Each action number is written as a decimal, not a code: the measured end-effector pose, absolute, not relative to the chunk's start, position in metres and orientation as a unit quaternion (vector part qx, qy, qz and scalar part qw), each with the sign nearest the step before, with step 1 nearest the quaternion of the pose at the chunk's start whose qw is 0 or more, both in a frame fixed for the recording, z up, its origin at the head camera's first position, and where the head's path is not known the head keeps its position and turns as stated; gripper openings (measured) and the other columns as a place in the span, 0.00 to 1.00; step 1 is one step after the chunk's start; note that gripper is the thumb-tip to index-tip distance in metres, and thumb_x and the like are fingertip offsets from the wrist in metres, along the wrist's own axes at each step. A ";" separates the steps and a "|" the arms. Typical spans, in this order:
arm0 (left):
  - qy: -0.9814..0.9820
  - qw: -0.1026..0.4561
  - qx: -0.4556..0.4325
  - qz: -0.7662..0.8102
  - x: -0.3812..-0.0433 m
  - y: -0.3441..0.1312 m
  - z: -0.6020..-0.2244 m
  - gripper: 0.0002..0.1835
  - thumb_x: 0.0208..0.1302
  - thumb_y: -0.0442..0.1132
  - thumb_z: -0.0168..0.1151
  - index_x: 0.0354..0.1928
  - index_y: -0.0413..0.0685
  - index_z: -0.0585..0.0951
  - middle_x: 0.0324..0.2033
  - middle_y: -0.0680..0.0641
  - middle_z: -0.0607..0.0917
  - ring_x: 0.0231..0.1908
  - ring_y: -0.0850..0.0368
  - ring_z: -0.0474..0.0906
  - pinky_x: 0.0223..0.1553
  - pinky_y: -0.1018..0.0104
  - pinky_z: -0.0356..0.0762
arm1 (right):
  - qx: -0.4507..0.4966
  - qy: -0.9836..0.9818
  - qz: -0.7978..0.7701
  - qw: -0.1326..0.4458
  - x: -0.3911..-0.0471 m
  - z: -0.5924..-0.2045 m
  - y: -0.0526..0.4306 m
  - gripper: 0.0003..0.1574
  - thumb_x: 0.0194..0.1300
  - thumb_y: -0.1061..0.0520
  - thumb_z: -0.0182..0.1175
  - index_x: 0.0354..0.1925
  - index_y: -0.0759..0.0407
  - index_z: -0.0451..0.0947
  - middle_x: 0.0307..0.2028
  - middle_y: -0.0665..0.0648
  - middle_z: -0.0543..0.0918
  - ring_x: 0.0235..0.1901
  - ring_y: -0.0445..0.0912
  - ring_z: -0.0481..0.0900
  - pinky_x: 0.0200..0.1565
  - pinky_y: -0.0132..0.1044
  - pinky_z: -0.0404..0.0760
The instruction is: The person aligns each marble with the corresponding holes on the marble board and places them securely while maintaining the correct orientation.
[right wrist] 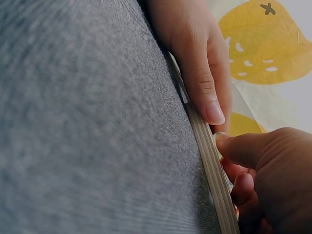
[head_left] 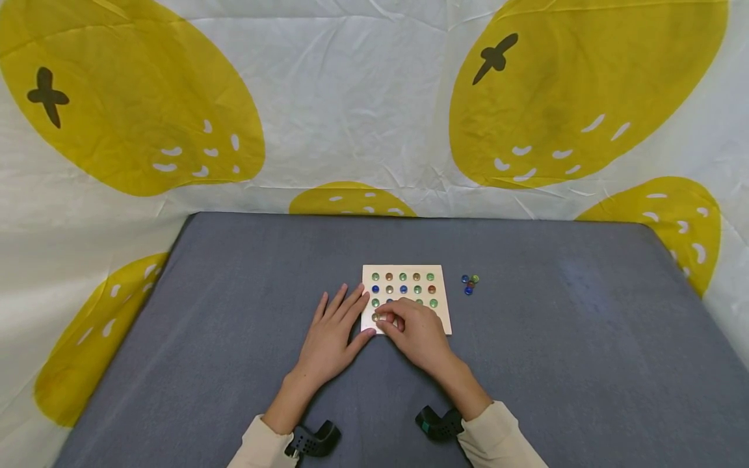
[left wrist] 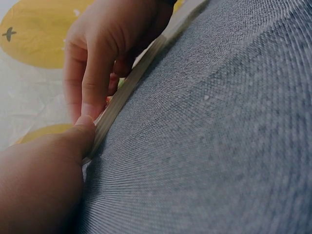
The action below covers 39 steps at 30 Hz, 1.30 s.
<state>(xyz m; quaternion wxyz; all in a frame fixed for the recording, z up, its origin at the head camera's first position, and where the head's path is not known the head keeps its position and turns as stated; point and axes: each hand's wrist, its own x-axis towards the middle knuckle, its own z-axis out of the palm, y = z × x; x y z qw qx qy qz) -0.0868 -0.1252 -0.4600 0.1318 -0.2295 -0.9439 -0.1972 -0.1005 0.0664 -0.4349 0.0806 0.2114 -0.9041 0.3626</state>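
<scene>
A square pale wooden board [head_left: 409,268] lies on the grey cloth, set with rows of round glass beads [head_left: 403,289] in green, blue and amber. Along its left edge rests my left hand [head_left: 330,338], fingers spread and straight, thumb at the near left corner. My right hand [head_left: 418,331] reaches over the near part of the board and pinches a clear greenish glass bead [head_left: 376,317] at the left end of the nearest row. In the right wrist view that thumb meets the bead [right wrist: 218,136] just above the board's layered edge [right wrist: 209,165]. The right hand covers several places behind it.
Right of the board, a small cluster of loose glass beads [head_left: 469,291], blue, amber and green, lies on the grey tablecloth [head_left: 556,364]. Behind the table hangs a white curtain [head_left: 351,97] with large yellow fruit shapes. Black wrist cameras [head_left: 316,440] sit on both wrists.
</scene>
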 end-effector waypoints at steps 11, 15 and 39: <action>-0.945 0.127 -0.227 -0.196 -0.086 -0.125 -0.460 0.32 0.67 0.54 0.58 0.69 0.50 0.67 0.69 0.49 0.65 0.69 0.46 0.56 0.67 0.41 0.48 | 0.219 -0.903 0.362 0.071 -0.101 -0.433 0.069 0.09 0.58 0.57 0.70 0.40 0.53 0.85 0.22 0.39 0.71 0.19 0.33 0.65 0.21 0.30 0.66; -0.945 0.125 -0.227 -0.198 -0.086 -0.125 -0.459 0.32 0.67 0.54 0.58 0.70 0.50 0.67 0.69 0.49 0.65 0.69 0.46 0.56 0.67 0.41 0.48 | 0.226 -0.901 0.363 0.071 -0.101 -0.432 0.069 0.10 0.58 0.57 0.70 0.41 0.53 0.85 0.23 0.39 0.72 0.20 0.33 0.65 0.22 0.29 0.67; -0.947 0.119 -0.223 -0.199 -0.084 -0.124 -0.460 0.33 0.67 0.54 0.58 0.69 0.50 0.67 0.69 0.50 0.64 0.70 0.47 0.54 0.67 0.42 0.47 | 0.231 -0.867 0.419 0.140 -0.112 -0.419 0.110 0.12 0.56 0.61 0.71 0.40 0.58 0.85 0.26 0.45 0.77 0.22 0.36 0.70 0.23 0.30 0.72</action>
